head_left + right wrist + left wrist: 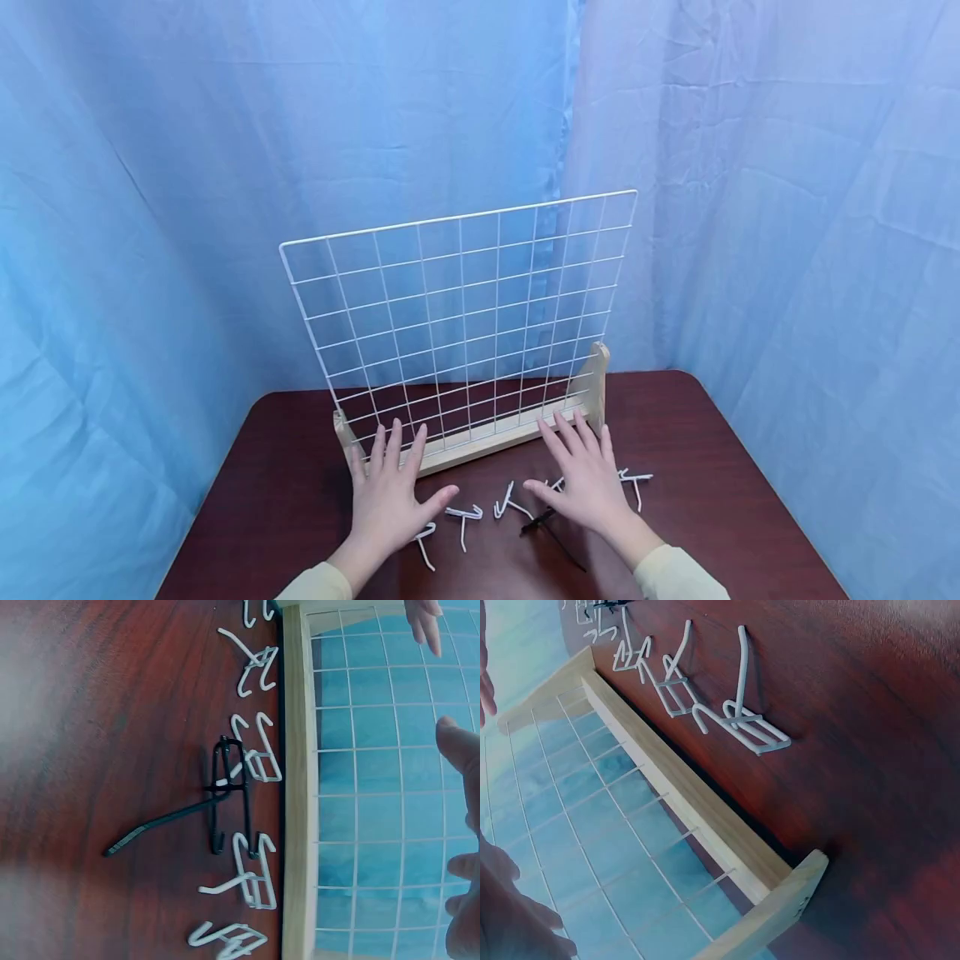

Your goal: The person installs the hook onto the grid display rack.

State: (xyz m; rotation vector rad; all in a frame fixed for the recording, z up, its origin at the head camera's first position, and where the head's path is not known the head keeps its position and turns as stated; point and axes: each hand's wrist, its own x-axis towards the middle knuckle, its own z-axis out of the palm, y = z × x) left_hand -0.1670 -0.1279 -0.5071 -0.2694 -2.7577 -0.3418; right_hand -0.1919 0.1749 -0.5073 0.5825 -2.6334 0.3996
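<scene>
Both hands are held palm down with fingers spread, apparently above the table, and neither holds anything. The left hand [386, 500] is before the left end of a white wire grid panel [460, 217], over a few white wire hooks [463, 513]. Nearer the panel's right end, the right hand [588, 483] partly hides other white hooks and a black hook [536, 522]. The grid stands upright, tilted back, in a wooden base [480, 447]. In the right wrist view, the black hook [161, 821] lies across a white hook [262, 769].
Several white hooks form a loose row along the front of the base; the leftmost [757, 735] shows in the left wrist view. The dark red-brown table [720, 517] has rounded back corners. Blue curtains [375, 108] hang behind it and at both sides.
</scene>
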